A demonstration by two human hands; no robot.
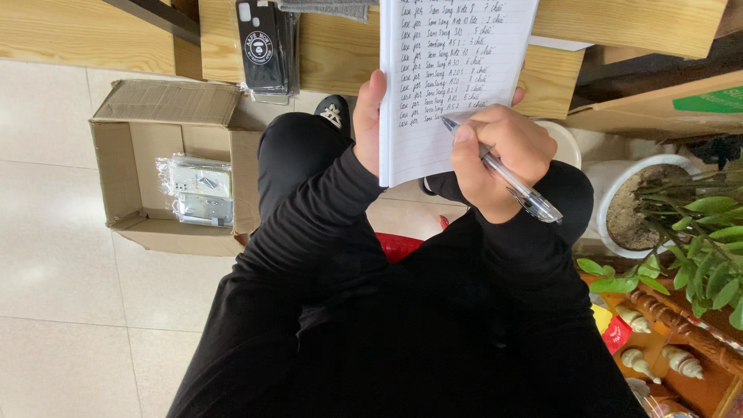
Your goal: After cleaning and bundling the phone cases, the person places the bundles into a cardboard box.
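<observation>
Floor (pixel 70 310): pale tile, you're seated over it, black sleeves and trousers fill the mid frame. Wood bench (pixel 101 35) runs across the top. Open cardboard box (pixel 128 166) on the floor at your left, w/ a plastic-wrapped packet (pixel 201 192) inside. White plant pot (pixel 619 193) w/ green leaves at your right. Lined notepad (pixel 449 77), handwritten rows, held upright in front of you, its top overlapping the bench edge. Black phone cases (pixel 263 48) stacked on the bench, left of the pad. Your left hand (pixel 368 116) grips the pad's left edge, thumb on the front. Your right hand (pixel 499 159) is closed round a clear pen (pixel 511 182), tip touching the page near the bottom rows.
</observation>
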